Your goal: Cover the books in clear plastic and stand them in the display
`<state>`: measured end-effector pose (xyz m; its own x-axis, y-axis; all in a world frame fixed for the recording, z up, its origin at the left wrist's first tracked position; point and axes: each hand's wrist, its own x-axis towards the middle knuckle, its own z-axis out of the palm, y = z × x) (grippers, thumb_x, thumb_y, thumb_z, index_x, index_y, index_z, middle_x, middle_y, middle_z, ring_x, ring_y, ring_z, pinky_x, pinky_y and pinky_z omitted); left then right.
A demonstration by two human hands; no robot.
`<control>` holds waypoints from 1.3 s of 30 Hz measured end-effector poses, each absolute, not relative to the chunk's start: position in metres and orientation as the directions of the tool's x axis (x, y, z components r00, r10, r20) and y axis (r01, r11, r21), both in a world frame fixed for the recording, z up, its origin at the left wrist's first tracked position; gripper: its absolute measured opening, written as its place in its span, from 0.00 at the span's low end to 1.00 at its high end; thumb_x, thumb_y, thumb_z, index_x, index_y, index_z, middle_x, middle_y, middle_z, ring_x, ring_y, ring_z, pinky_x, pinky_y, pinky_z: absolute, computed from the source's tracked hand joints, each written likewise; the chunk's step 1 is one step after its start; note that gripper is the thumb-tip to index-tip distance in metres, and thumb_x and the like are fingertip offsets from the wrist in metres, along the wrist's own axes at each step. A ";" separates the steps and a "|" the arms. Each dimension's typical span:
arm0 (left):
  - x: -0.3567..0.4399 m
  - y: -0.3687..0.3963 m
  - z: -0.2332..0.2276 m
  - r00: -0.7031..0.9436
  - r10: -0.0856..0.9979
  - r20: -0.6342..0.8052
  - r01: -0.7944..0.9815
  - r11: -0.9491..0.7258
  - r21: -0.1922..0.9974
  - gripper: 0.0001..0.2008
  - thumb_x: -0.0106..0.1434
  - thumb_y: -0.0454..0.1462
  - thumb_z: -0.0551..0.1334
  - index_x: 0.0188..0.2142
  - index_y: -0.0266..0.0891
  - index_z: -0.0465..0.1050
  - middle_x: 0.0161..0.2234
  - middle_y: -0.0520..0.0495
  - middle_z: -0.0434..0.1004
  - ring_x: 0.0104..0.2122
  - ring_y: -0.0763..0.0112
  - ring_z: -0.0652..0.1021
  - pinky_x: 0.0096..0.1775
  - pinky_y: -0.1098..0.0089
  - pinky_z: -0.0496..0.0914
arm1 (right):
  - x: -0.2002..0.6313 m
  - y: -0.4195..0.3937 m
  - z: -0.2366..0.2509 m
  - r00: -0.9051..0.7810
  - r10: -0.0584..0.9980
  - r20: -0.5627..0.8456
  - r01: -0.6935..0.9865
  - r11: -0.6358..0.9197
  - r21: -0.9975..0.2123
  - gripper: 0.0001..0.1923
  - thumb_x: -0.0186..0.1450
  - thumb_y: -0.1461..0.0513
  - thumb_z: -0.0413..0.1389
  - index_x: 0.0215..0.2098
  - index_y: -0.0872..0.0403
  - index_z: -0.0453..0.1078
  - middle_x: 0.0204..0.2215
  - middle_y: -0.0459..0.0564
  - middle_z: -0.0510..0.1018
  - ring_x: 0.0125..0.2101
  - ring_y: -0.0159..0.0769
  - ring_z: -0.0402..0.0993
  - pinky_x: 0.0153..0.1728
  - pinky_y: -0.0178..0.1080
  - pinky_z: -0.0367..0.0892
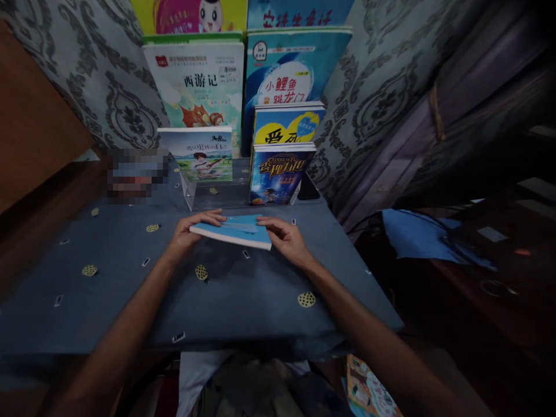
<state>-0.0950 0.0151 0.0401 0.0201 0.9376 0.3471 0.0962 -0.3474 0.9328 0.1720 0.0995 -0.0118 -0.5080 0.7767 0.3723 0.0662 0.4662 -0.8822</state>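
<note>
Left hand (pixel 191 231) and right hand (pixel 284 236) each grip 1 end of a thin blue paperback book (pixel 232 230), held just above the grey dotted tablecloth (pixel 130 278), not yet placed among 6 displayed books (pixel 278 179) beyond.

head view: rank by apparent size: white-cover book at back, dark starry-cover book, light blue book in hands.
1. white-cover book, largest.
2–3. dark starry-cover book and light blue book, held in both hands: similar; blue lies flat and nearer, so unranked.
</note>
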 end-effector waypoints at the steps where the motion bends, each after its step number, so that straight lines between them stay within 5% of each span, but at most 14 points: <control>1: -0.097 0.015 0.040 0.091 0.941 0.326 0.161 -0.337 0.927 0.18 0.55 0.55 0.69 0.34 0.44 0.82 0.45 0.41 0.84 0.60 0.46 0.73 0.64 0.46 0.61 | 0.172 0.101 -0.015 -0.515 0.762 0.392 0.096 0.506 -0.857 0.13 0.68 0.57 0.55 0.47 0.51 0.78 0.56 0.56 0.78 0.56 0.43 0.75 0.57 0.49 0.70; 7: -0.101 0.016 0.034 0.399 0.908 0.130 0.456 -0.319 0.831 0.15 0.63 0.46 0.65 0.46 0.45 0.81 0.57 0.40 0.78 0.66 0.50 0.66 0.66 0.46 0.58 | 0.176 0.109 -0.027 -0.592 0.714 0.373 0.257 0.606 -0.753 0.17 0.68 0.67 0.50 0.47 0.52 0.78 0.59 0.57 0.76 0.59 0.41 0.73 0.59 0.49 0.67; 15: -0.100 0.016 0.013 0.535 0.843 0.054 0.629 -0.440 0.641 0.23 0.60 0.35 0.66 0.55 0.51 0.76 0.63 0.47 0.72 0.69 0.56 0.62 0.69 0.42 0.46 | 0.181 0.110 -0.032 -0.652 0.698 0.297 0.427 0.660 -0.618 0.26 0.63 0.74 0.46 0.50 0.51 0.77 0.60 0.52 0.76 0.62 0.41 0.69 0.62 0.53 0.65; 20: -0.100 0.016 0.007 0.549 0.833 0.060 0.631 -0.461 0.624 0.22 0.62 0.35 0.67 0.56 0.51 0.76 0.63 0.46 0.71 0.68 0.56 0.63 0.69 0.43 0.46 | 0.165 0.102 -0.022 -0.678 0.676 0.288 0.553 0.728 -0.405 0.20 0.70 0.68 0.47 0.54 0.53 0.76 0.58 0.55 0.77 0.66 0.47 0.62 0.67 0.60 0.53; 25: -0.101 0.017 0.008 0.557 0.829 0.050 0.644 -0.468 0.605 0.21 0.62 0.37 0.67 0.56 0.50 0.76 0.64 0.44 0.70 0.68 0.54 0.63 0.68 0.41 0.47 | 0.138 0.108 -0.013 -0.778 0.596 0.199 0.519 0.787 -0.333 0.24 0.75 0.57 0.47 0.65 0.57 0.66 0.66 0.59 0.67 0.69 0.46 0.57 0.69 0.57 0.49; 31: -0.101 0.016 0.012 0.562 0.827 0.025 0.636 -0.452 0.625 0.21 0.63 0.37 0.67 0.56 0.48 0.76 0.64 0.44 0.69 0.69 0.54 0.61 0.69 0.43 0.47 | 0.131 0.131 -0.017 -0.646 0.749 0.148 0.693 0.657 -0.298 0.31 0.74 0.54 0.48 0.69 0.63 0.58 0.69 0.64 0.61 0.70 0.49 0.54 0.69 0.57 0.47; 39: -0.104 0.019 0.005 0.588 0.808 0.017 0.638 -0.477 0.604 0.22 0.65 0.38 0.65 0.58 0.48 0.74 0.66 0.45 0.67 0.70 0.57 0.60 0.70 0.46 0.46 | 0.141 0.125 -0.028 -0.615 0.773 0.154 0.732 0.633 -0.252 0.34 0.75 0.51 0.42 0.70 0.67 0.54 0.70 0.67 0.56 0.71 0.50 0.51 0.69 0.55 0.47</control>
<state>-0.1045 0.0192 0.0054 0.5883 0.8084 0.0175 0.6381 -0.4774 0.6040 0.1413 0.1250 -0.0281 -0.6149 0.7734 0.1542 0.7324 0.6326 -0.2520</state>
